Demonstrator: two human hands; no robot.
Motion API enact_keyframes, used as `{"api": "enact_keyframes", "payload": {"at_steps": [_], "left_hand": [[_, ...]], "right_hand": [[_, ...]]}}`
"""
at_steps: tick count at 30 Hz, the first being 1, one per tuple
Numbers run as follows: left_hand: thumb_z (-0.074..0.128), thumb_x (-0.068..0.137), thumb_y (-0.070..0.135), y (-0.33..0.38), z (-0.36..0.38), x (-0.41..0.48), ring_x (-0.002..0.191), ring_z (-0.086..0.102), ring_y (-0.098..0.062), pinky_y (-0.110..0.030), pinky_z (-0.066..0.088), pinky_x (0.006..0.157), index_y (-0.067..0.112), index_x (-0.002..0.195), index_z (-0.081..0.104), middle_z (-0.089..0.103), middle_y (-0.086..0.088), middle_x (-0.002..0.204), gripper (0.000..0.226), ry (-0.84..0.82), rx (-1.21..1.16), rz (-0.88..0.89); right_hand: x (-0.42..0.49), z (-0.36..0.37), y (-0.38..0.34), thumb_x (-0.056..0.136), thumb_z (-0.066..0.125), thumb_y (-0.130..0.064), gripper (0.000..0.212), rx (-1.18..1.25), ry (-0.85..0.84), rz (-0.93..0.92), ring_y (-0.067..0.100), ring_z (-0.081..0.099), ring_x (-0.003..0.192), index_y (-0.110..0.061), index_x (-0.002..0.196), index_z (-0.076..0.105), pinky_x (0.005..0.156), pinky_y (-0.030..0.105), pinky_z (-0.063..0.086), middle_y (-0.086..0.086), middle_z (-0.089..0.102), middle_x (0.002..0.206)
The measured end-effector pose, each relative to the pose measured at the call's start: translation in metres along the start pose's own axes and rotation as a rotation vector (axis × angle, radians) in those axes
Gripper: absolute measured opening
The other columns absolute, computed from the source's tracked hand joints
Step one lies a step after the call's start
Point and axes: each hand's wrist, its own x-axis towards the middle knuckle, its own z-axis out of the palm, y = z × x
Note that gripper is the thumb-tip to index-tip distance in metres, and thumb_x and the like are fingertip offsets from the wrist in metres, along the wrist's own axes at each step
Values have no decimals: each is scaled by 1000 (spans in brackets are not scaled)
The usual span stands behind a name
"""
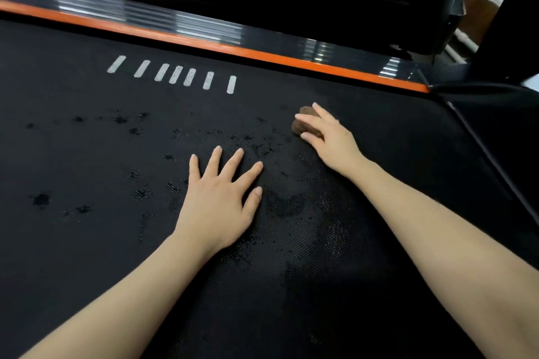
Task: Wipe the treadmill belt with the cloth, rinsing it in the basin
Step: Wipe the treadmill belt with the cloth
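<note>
Head camera: left hand (221, 201) lies flat, fingers spread, on the wet-spotted treadmill belt (87, 160). Right hand (329, 140) holds the bunched brown cloth (298, 127) against the belt, thumb at its side, near the orange side rail (204, 44).

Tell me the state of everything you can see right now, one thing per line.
treadmill belt: black, wet in dark spots and patches.
cloth: brown, bunched into a wad on the treadmill belt.
right hand: holds the cloth against the treadmill belt.
left hand: spread flat on the treadmill belt, holding nothing.
</note>
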Motion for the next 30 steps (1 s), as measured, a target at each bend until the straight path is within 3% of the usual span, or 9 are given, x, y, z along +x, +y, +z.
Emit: {"api": "enact_keyframes", "payload": {"at_steps": [5, 11, 14, 17, 19, 22, 26, 28, 30], "left_hand": [[19, 93, 53, -3, 3, 0, 137, 32, -38, -62, 17, 111, 34, 137, 48, 45, -6, 145, 56, 27, 18, 25], [27, 92, 50, 1, 3, 2, 133, 38, -40, -64, 24, 107, 33, 132, 54, 51, -7, 140, 51, 52, 12, 11], [28, 92, 51, 0, 1, 1, 132, 40, -39, -64, 26, 106, 34, 132, 54, 52, -6, 139, 51, 36, 7, 4], [29, 91, 53, 0, 0, 1, 130, 44, -36, -62, 29, 106, 37, 129, 56, 54, -3, 136, 50, 33, -25, -12], [28, 89, 55, -3, -5, 7, 126, 49, -32, -56, 31, 104, 39, 122, 61, 58, 2, 132, 50, 68, -70, -52], [27, 87, 57, -17, -12, 28, 120, 51, -32, -52, 27, 103, 31, 119, 65, 61, -4, 128, 56, 122, -41, -165], [27, 89, 53, -27, -1, 43, 129, 39, -43, -64, 21, 107, 20, 131, 55, 50, -18, 137, 60, 88, 73, -227], [28, 89, 51, -25, 3, 43, 129, 38, -44, -64, 23, 106, 18, 132, 54, 50, -19, 136, 60, 94, 84, -221], [29, 89, 51, -24, 2, 43, 129, 38, -44, -64, 23, 106, 18, 132, 54, 50, -19, 136, 60, 102, 86, -222]], "right_hand": [[31, -17, 32, 96, 51, -26, 40, -31, 4, 98, 24, 22, 142, -36, 135, 46, 117, 48, 2, 0, 20, 156], [59, -6, 33, 97, 49, -26, 36, -73, 169, 262, 32, 17, 143, -29, 133, 50, 117, 50, 6, 7, 23, 155], [37, -2, 13, 97, 50, -25, 36, -25, 99, 115, 30, 17, 143, -31, 132, 52, 116, 46, 6, 4, 22, 156], [-5, 4, -4, 95, 53, -23, 37, 37, -27, -158, 11, 11, 138, -35, 131, 52, 113, 34, 6, -4, 21, 156], [-4, -3, 4, 95, 53, -23, 39, 56, -100, -212, 10, 14, 138, -37, 131, 50, 115, 37, 6, -7, 21, 155], [41, -13, 32, 95, 53, -25, 39, -1, -42, -51, 27, 22, 142, -37, 132, 49, 118, 48, 10, -3, 23, 155], [92, -2, 40, 98, 47, -26, 38, -59, 158, 233, 34, 17, 143, -29, 136, 48, 118, 48, 6, 6, 21, 156], [90, 8, 25, 98, 47, -25, 39, -87, 174, 228, 36, 13, 143, -28, 137, 47, 118, 48, 4, 8, 18, 156], [74, 15, 10, 97, 49, -23, 40, -65, 117, 82, 33, 10, 144, -30, 136, 47, 117, 46, 5, 6, 16, 157]]}}
